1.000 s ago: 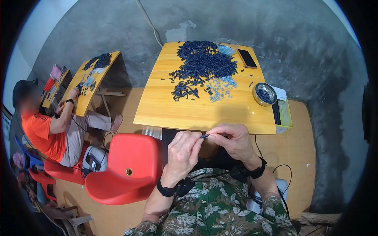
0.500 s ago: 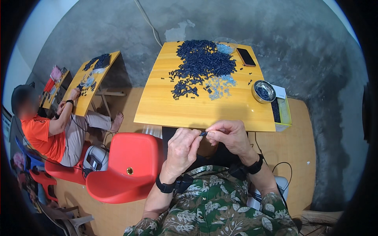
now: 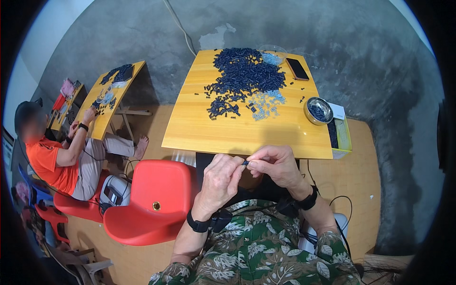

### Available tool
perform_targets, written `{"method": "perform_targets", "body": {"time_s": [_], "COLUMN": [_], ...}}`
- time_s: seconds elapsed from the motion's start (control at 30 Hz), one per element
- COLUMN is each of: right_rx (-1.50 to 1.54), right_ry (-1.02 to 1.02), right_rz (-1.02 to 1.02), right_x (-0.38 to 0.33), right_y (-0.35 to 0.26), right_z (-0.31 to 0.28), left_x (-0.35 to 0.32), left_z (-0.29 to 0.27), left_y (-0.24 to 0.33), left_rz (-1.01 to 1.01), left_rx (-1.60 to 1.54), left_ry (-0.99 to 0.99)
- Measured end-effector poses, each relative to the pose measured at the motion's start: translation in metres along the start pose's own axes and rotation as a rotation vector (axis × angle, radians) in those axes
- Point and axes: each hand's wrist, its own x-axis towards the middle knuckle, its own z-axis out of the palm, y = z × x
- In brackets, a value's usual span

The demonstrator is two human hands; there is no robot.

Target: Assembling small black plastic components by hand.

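Note:
Just off the near edge of the wooden table (image 3: 199, 135), my two hands meet over my lap. A small dark plastic piece (image 3: 245, 162) shows between their fingertips. My left hand (image 3: 221, 179) is closed, with thumb and forefinger pinching the piece from the left. From the other side, my right hand (image 3: 274, 165) pinches its right end; whether a second tiny part sits in those fingers is hidden. Farther up the table lies a heap of similar dark pieces (image 3: 249, 71). Small clear bluish pieces (image 3: 266, 105) are scattered beside it.
On the table's right stand a metal bowl (image 3: 310, 116) of dark pieces and a phone (image 3: 297, 69). A clear tub (image 3: 281, 49) sits at the back. An open box (image 3: 343, 153) adjoins the right edge. Left are a red chair (image 3: 159, 185) and a person in orange (image 3: 59, 164) at another table.
My right fingertips have shifted slightly left, closer to my left ones, and less of the dark piece shows between them. The other person's hands have moved slightly.

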Motion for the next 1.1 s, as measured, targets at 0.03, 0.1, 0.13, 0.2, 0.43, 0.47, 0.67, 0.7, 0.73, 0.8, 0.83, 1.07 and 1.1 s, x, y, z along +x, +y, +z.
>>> {"method": "perform_targets", "body": {"time_s": [0.03,0.1,0.13,0.2,0.43,0.47,0.67,0.7,0.73,0.8,0.83,1.07,1.1], "right_rx": [0.033,0.065,0.130,0.194,0.647,0.691,0.800,0.798,0.795,0.790,0.775,0.824,0.827], "right_ry": [0.005,0.011,-0.043,-0.097,-0.285,-0.320,-0.357,-0.355,-0.345,-0.334,-0.315,-0.212,-0.215], "right_rz": [0.018,0.036,0.091,0.147,0.385,0.378,0.327,0.325,0.273,0.221,0.195,0.232,0.230], "right_x": [0.001,0.003,0.005,0.010,0.019,0.019,0.017,0.016,0.016,0.015,0.014,0.006,0.005], "right_y": [0.000,0.001,0.005,0.013,0.047,0.049,0.058,0.059,0.059,0.060,0.062,0.047,0.050], "right_z": [0.001,0.000,-0.005,-0.014,-0.024,-0.021,-0.014,-0.012,-0.010,-0.007,-0.005,0.015,0.016], "left_x": [-0.001,-0.002,-0.002,-0.001,0.002,0.003,0.001,0.000,-0.001,-0.002,-0.001,-0.004,-0.005], "left_z": [0.000,0.000,0.000,0.002,0.002,0.002,0.005,0.006,0.008,0.012,0.013,0.013,0.012], "left_y": [0.000,-0.001,-0.001,-0.001,0.005,0.008,0.007,0.007,0.006,0.005,0.006,0.009,0.010], "left_rz": [-0.001,-0.007,-0.007,-0.002,0.004,0.019,0.042,0.050,0.052,0.069,0.070,0.055,0.042], "left_rx": [0.001,0.004,0.003,-0.032,0.019,0.030,0.033,0.024,0.022,-0.036,-0.037,-0.093,-0.096], "left_ry": [0.002,0.007,0.007,-0.002,0.002,0.031,0.062,0.066,0.066,0.090,0.089,0.131,0.135]}}
